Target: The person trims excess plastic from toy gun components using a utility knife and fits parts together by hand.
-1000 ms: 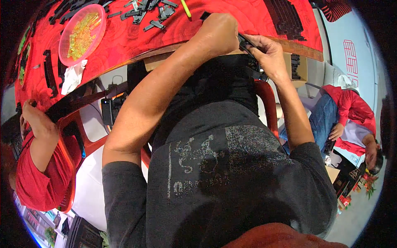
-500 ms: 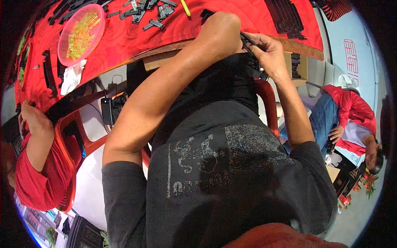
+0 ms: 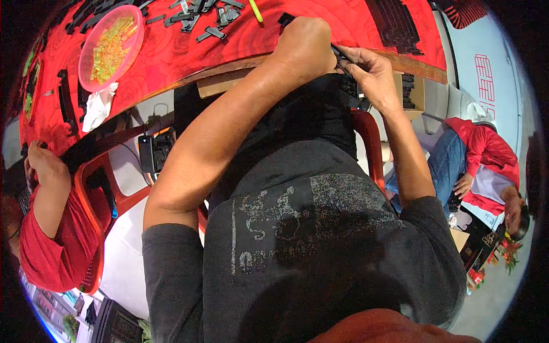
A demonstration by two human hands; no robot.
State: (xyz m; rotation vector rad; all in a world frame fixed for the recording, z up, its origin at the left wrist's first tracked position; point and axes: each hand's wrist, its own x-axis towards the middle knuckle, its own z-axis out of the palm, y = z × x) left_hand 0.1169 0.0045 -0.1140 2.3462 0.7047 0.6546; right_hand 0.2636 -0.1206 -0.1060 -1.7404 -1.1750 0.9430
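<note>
1. The slim black part [image 3: 343,56] is at the near edge of the bench [image 3: 171,63], held up between the person's two hands.
2. The right hand [image 3: 373,73] has it pinched, thumb and fingers nearly together on its side.
3. The left hand [image 3: 306,47] is curled over its other end; the back of the hand hides the fingers, so I cannot tell how tightly they close. A dark piece [image 3: 286,20] shows just beyond the knuckles; whether it belongs to the same part, I cannot tell.
4. The bench's wooden edge [image 3: 420,67] runs just below the hands, with the person's lap beneath.
5. Beyond the hands, a stretch of red cloth gives room between the yellow stick [image 3: 255,10] and the row of black strips [image 3: 394,26]. More cloth lies leftward, between the left forearm and the pink basket.
6. The pink basket [image 3: 139,48] holds many small yellow translucent pieces [image 3: 111,51]; a white tissue [image 3: 99,107] lies just beside it, nearer the edge.
7. Small black and grey pieces [image 3: 213,34] lie loose in a heap right of the basket.
8. Under the bench at right, a cardboard box [image 3: 420,94] holds black pieces [image 3: 408,91].
</note>
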